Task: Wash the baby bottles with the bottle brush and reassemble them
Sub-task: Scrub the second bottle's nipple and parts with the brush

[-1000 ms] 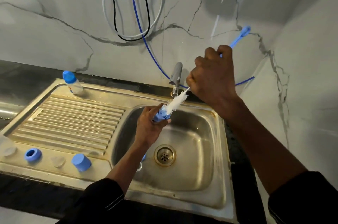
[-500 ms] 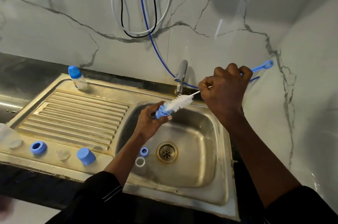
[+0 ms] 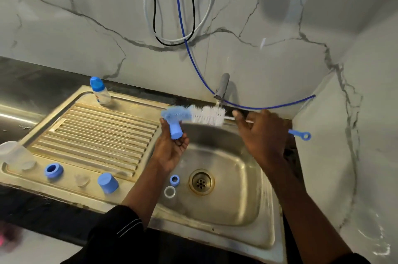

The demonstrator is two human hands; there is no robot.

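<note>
Here, at centre of frame, my L hand (image 3: 172, 149), palm up, holds a blue cap (image 3: 176, 132) between thumb and curled fingers, above the sink basin (image 3: 247, 205). At centre-right, my R hand (image 3: 262, 134) is closed round the thin wire handle of the bottle brush (image 3: 206, 115). The brush lies approx. level, with its bristle head toward frame left. Its blue tip bristles are directly above the cap; whether they touch it I cannot tell (motion blur). The handle's blue loop end sticks out to the right of the R hand.

On the basin floor, lower centre, a small blue ring (image 3: 174, 180) and a clear ring (image 3: 169, 192) lie just beside each other, left of the drain (image 3: 201, 181).

On the drainboard (image 3: 97, 134), left half of frame, the near edge carries, L to R:
- a clear bottle body (image 3: 15, 155)
- a blue collar (image 3: 53, 170)
- a clear teat (image 3: 81, 180)
- a second blue cap (image 3: 107, 183)

At the board's upper left corner, one assembled baby bottle (image 3: 100, 93) w/ blue top stands upright.

The tap (image 3: 221, 89) is at upper centre, behind the brush head. A blue hose (image 3: 191, 59) hangs on the marble wall and runs off toward frame right.
</note>
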